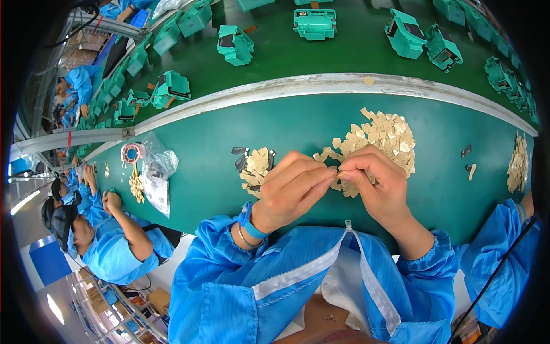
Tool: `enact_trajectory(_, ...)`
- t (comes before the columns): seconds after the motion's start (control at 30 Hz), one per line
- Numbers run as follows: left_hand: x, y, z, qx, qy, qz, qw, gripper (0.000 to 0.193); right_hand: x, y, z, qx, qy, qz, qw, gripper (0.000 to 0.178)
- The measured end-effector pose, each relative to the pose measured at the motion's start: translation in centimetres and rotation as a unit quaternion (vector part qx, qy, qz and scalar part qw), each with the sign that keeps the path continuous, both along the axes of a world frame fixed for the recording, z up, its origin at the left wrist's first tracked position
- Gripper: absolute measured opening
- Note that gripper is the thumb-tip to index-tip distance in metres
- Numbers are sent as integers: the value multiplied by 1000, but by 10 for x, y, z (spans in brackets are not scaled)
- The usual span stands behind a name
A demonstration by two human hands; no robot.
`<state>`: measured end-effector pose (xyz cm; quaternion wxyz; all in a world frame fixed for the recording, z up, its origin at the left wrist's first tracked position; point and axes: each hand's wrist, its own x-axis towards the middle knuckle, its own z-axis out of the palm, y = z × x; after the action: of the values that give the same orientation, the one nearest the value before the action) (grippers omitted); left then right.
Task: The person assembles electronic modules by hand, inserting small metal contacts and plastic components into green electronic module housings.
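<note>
My left hand [292, 183] and my right hand [378, 180] meet over the green bench, fingertips pinched together. Between them is something tiny, mostly covered by the fingers; its kind cannot be made out. A blue band and a thin bangle circle my left wrist. Just beyond my right hand spreads a large heap of small tan flat pieces [391, 137], some showing around its fingers. By the back of my left hand lies a smaller pile of tan pieces [258, 163], with several small black parts [239, 151] at its edge.
A pale rail [321, 83] divides the bench from a dark green belt carrying several green plastic housings [315, 24]. At left lie a tape roll [132, 152] and a clear plastic bag [157, 166]. Co-workers in blue [114, 246] sit to the left; a blue sleeve [498, 258] shows at right.
</note>
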<state>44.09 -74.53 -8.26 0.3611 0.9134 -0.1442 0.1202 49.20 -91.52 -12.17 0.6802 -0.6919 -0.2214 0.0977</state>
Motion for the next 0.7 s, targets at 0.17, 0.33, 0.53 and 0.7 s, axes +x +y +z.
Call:
enact_trajectory(0.17,-3,-3,-2,-85,53,22,995,18,6,1,-6,49,-64,1,997,14)
enact_trajectory(0.33,-7,-6,-3,-164,136,55,976,13,7,-4,-5,30,-146,12,989,21)
enact_trajectory(0.53,-7,-5,-11,-230,123,142,955,10,18,-13,-3,31,-225,20,974,19)
enact_trajectory(0.7,-7,-11,-7,-219,161,131,953,10,18,-5,-10,-19,-304,-12,953,28)
